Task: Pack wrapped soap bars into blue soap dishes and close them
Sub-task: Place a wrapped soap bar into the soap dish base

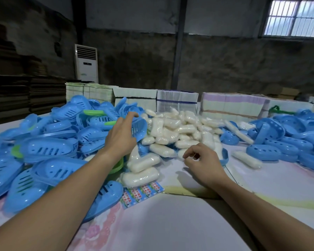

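The slotted blue plastic soap dish half [139, 126] I was after stood tipped up on its edge at the right rim of the heap of blue dish halves [49, 149], its long axis running away from me and leaning toward the soap. My left hand [121, 134] was the nearer by far: it lay right against the dish's left side, fingers stretched forward over its upper rim and touching it, not yet curled round, so I judged the grasp as only beginning. The dish sat just ahead and to the right of that palm, which meant a short closing of the fingers would take it. Directly right of it, touching, spread the pile of white soap bars in clear plastic wrap [172, 134], most lying crosswise. My right hand [201, 161] hovered over the near edge of that pile with fingers loosely curled and thumb near the forefinger; it held nothing that I could make out. A blue rim [224, 156] showed just behind it. Farther right lay closed blue oval dishes [283, 144], all on a pale flowered table covering [170, 223], with stacks of flat printed cartons [176, 102] behind.
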The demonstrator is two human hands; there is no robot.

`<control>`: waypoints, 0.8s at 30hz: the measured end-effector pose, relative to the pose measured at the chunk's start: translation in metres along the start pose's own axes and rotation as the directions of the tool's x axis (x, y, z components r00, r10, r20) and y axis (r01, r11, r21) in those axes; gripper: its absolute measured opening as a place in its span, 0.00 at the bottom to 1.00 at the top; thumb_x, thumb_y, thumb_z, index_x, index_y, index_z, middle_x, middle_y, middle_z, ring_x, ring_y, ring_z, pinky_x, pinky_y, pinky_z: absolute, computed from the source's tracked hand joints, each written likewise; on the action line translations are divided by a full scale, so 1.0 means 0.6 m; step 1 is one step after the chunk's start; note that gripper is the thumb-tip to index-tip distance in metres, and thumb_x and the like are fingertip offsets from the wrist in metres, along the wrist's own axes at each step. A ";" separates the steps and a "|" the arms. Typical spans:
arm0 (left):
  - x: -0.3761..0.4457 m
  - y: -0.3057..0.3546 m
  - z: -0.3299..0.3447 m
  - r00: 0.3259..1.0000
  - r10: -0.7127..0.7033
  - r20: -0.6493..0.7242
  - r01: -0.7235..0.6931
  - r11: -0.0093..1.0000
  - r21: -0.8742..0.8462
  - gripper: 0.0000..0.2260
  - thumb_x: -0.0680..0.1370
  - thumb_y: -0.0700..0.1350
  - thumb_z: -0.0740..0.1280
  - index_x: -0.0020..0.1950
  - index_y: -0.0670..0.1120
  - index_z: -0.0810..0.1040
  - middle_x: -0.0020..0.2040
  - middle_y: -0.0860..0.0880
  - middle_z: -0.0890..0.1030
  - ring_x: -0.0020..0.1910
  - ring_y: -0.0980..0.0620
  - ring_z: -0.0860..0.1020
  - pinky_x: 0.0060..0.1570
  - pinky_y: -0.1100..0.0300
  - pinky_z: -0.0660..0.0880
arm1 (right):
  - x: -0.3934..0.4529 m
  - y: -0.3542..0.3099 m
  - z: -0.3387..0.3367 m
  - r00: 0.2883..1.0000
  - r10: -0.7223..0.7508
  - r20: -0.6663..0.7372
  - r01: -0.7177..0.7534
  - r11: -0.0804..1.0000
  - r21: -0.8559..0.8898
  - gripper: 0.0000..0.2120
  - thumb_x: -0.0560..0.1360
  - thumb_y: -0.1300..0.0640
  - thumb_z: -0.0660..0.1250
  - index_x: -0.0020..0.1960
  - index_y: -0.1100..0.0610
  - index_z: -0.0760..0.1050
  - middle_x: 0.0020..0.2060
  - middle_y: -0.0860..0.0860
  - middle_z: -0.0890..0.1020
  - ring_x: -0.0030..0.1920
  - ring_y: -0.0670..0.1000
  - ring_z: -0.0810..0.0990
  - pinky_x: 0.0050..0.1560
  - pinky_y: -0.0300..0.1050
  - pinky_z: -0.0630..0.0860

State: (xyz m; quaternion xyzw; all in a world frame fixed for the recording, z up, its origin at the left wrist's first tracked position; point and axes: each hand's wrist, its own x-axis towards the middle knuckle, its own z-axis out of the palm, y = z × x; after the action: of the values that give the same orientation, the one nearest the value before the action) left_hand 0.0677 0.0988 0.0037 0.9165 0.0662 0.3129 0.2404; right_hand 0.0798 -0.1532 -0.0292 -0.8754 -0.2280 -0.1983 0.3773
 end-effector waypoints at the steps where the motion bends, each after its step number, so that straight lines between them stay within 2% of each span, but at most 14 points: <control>1: -0.003 0.005 -0.001 1.000 0.005 0.007 -0.005 1.000 -0.015 0.27 0.74 0.35 0.67 0.65 0.60 0.64 0.49 0.51 0.72 0.44 0.46 0.74 0.35 0.54 0.68 | 0.001 0.001 -0.001 1.000 0.000 -0.004 0.000 1.000 -0.011 0.09 0.71 0.61 0.69 0.39 0.47 0.77 0.44 0.47 0.77 0.44 0.45 0.74 0.48 0.42 0.71; 3: -0.007 0.017 -0.005 0.998 -0.049 0.035 0.052 0.995 -0.085 0.19 0.76 0.37 0.65 0.62 0.55 0.70 0.48 0.50 0.77 0.46 0.45 0.76 0.39 0.52 0.73 | 0.001 0.003 -0.001 1.000 -0.007 -0.007 0.006 0.999 -0.043 0.07 0.72 0.60 0.69 0.42 0.47 0.77 0.43 0.46 0.76 0.44 0.45 0.74 0.47 0.42 0.70; 5: -0.011 0.034 -0.012 0.985 -0.158 0.067 0.171 0.943 -0.284 0.09 0.79 0.40 0.63 0.55 0.52 0.76 0.48 0.49 0.79 0.46 0.46 0.78 0.42 0.53 0.76 | -0.001 0.006 0.003 1.000 -0.028 0.013 0.029 0.993 -0.114 0.07 0.73 0.57 0.69 0.48 0.46 0.77 0.44 0.45 0.75 0.47 0.47 0.73 0.47 0.42 0.68; 6: -0.016 0.046 -0.017 0.972 -0.213 0.098 0.234 0.878 -0.418 0.07 0.80 0.41 0.62 0.52 0.51 0.77 0.47 0.48 0.80 0.43 0.47 0.78 0.38 0.56 0.76 | -0.002 0.007 0.006 0.999 -0.042 0.032 0.047 0.985 -0.167 0.09 0.73 0.55 0.69 0.52 0.45 0.76 0.45 0.44 0.75 0.50 0.48 0.73 0.49 0.43 0.69; 7: -0.021 0.061 -0.020 0.952 -0.265 0.152 0.304 0.775 -0.554 0.06 0.82 0.42 0.61 0.50 0.50 0.77 0.46 0.47 0.80 0.39 0.49 0.78 0.33 0.58 0.76 | -0.001 0.007 0.009 0.997 -0.055 0.055 0.066 0.971 -0.228 0.12 0.73 0.52 0.69 0.57 0.46 0.76 0.47 0.45 0.74 0.53 0.49 0.72 0.51 0.45 0.70; 8: -0.028 0.077 -0.023 0.921 -0.306 0.239 0.384 0.624 -0.680 0.07 0.83 0.42 0.60 0.48 0.50 0.76 0.44 0.46 0.80 0.35 0.50 0.79 0.28 0.59 0.77 | 0.001 0.007 0.011 0.995 -0.067 0.076 0.086 0.954 -0.288 0.17 0.73 0.50 0.69 0.62 0.46 0.74 0.50 0.45 0.74 0.56 0.50 0.71 0.54 0.47 0.71; 10: -0.044 0.107 -0.031 0.834 -0.326 0.445 0.533 0.267 -0.803 0.08 0.84 0.41 0.59 0.47 0.48 0.76 0.36 0.45 0.82 0.27 0.50 0.81 0.26 0.58 0.79 | 0.010 0.002 0.017 0.990 -0.109 0.087 0.136 0.906 -0.402 0.24 0.73 0.47 0.68 0.69 0.45 0.69 0.57 0.47 0.72 0.60 0.52 0.69 0.57 0.50 0.72; 13: -0.063 0.135 -0.034 0.718 -0.235 0.655 0.645 -0.131 -0.753 0.11 0.84 0.44 0.59 0.51 0.39 0.77 0.30 0.41 0.83 0.24 0.47 0.82 0.23 0.59 0.79 | 0.028 -0.014 0.029 0.961 -0.252 0.114 0.271 0.774 -0.573 0.25 0.73 0.45 0.67 0.69 0.47 0.69 0.57 0.49 0.73 0.58 0.55 0.70 0.52 0.50 0.73; 15: -0.072 0.145 -0.032 0.695 -0.161 0.700 0.635 -0.319 -0.704 0.14 0.85 0.45 0.59 0.58 0.34 0.76 0.33 0.38 0.83 0.24 0.46 0.81 0.20 0.60 0.77 | 0.039 -0.027 0.040 0.936 -0.319 0.151 0.338 0.688 -0.642 0.22 0.72 0.46 0.68 0.64 0.52 0.74 0.56 0.52 0.75 0.55 0.57 0.73 0.48 0.52 0.74; 17: -0.078 0.151 -0.029 0.699 -0.147 0.700 0.596 -0.420 -0.684 0.16 0.85 0.46 0.60 0.63 0.34 0.75 0.43 0.35 0.83 0.31 0.43 0.82 0.22 0.59 0.79 | 0.044 -0.039 0.050 0.913 -0.368 0.175 0.389 0.660 -0.643 0.19 0.69 0.51 0.73 0.57 0.57 0.79 0.53 0.55 0.79 0.51 0.60 0.76 0.43 0.53 0.77; 19: -0.083 0.154 -0.022 0.718 -0.156 0.678 0.566 -0.436 -0.700 0.18 0.84 0.49 0.60 0.62 0.34 0.76 0.49 0.34 0.82 0.38 0.41 0.81 0.26 0.57 0.81 | 0.046 -0.043 0.057 0.894 -0.422 0.150 0.421 0.676 -0.605 0.15 0.65 0.58 0.75 0.51 0.59 0.82 0.47 0.56 0.81 0.48 0.61 0.77 0.41 0.54 0.78; 22: -0.087 0.150 -0.018 0.725 -0.176 0.666 0.538 -0.458 -0.707 0.21 0.84 0.55 0.60 0.54 0.37 0.78 0.39 0.37 0.84 0.39 0.40 0.82 0.31 0.53 0.82 | 0.053 -0.029 0.049 0.941 -0.326 0.086 0.320 0.784 -0.531 0.13 0.72 0.56 0.69 0.56 0.55 0.79 0.53 0.50 0.78 0.55 0.54 0.72 0.50 0.47 0.72; 24: -0.086 0.145 -0.018 0.717 -0.183 0.673 0.519 -0.505 -0.690 0.17 0.84 0.54 0.61 0.53 0.39 0.77 0.42 0.36 0.84 0.43 0.38 0.83 0.35 0.51 0.83 | 0.057 -0.021 0.026 0.975 -0.219 0.035 0.219 0.919 -0.328 0.09 0.77 0.52 0.67 0.56 0.52 0.78 0.52 0.48 0.76 0.55 0.50 0.71 0.52 0.45 0.69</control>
State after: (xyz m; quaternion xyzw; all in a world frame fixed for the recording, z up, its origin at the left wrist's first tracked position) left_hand 0.0178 0.0127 0.0251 0.2652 0.0905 0.0200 0.9597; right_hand 0.1034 -0.1255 -0.0142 -0.8949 -0.2876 -0.2756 0.2013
